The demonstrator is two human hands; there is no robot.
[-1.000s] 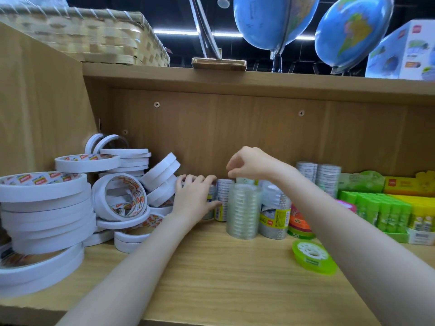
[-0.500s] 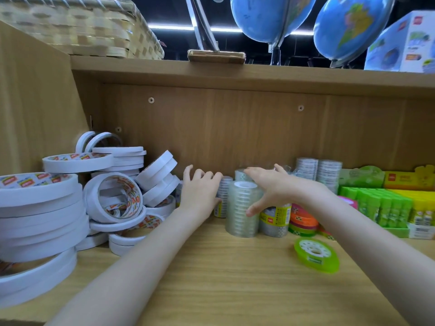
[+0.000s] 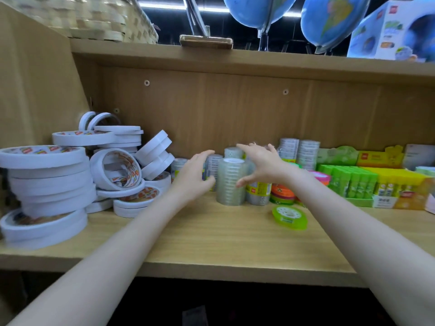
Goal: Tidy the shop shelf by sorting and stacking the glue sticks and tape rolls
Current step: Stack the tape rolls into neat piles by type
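Observation:
A tall stack of clear tape rolls [image 3: 231, 182] stands mid-shelf, with more wrapped clear stacks [image 3: 257, 192] behind and to its right. My left hand [image 3: 193, 177] is spread just left of the stack, thumb near its side. From the right, my right hand [image 3: 261, 167] reaches over with straight fingers above the stack's top and thumb by its right side. Neither hand grips anything. White double-sided tape rolls [image 3: 47, 182] are piled at the left. Green and yellow glue sticks [image 3: 353, 182] fill display boxes at the right.
A loose green tape roll [image 3: 290, 217] lies flat in front of coloured tape rolls [image 3: 282, 196]. The wooden shelf board [image 3: 211, 236] has bare room at the front. Above, the upper shelf carries a woven basket [image 3: 94, 20] and globes [image 3: 329, 20].
My right hand dropped from a raised fist, opened, and came to the clear stack's right side. The left hand lifted off the rolls behind and spread beside the stack. The view pulled back.

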